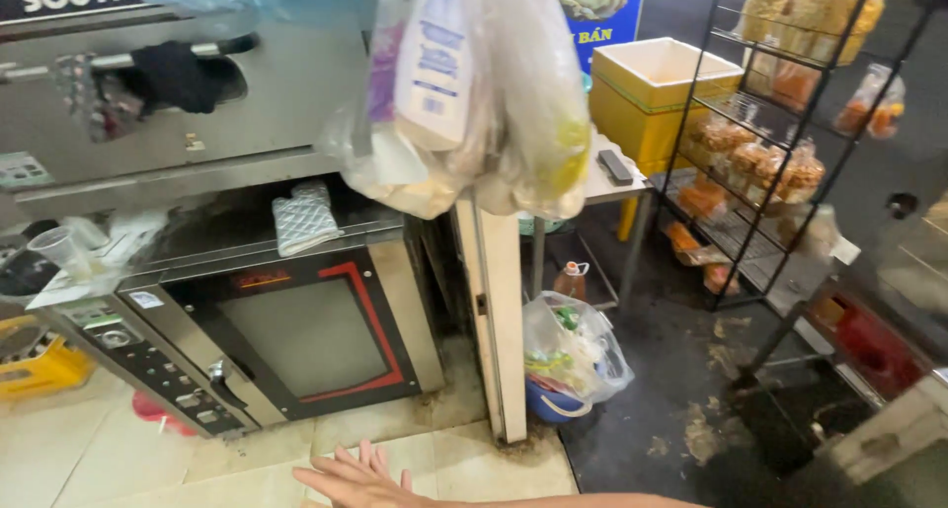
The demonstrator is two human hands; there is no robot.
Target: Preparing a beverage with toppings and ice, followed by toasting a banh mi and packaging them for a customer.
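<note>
One hand showing: my right hand (357,480), fingers spread and holding nothing, hovers low over the tiled floor (118,459), with the oven (296,340) just ahead. I'd keep the palm flat and clear of its door. The left hand is out of frame.

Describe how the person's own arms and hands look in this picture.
Only one bare hand and its forearm show, at the bottom edge. No sleeve, glove, ring, watch or bracelet is visible on them. Which hand it is cannot be told, and the other hand is out of view.
</note>
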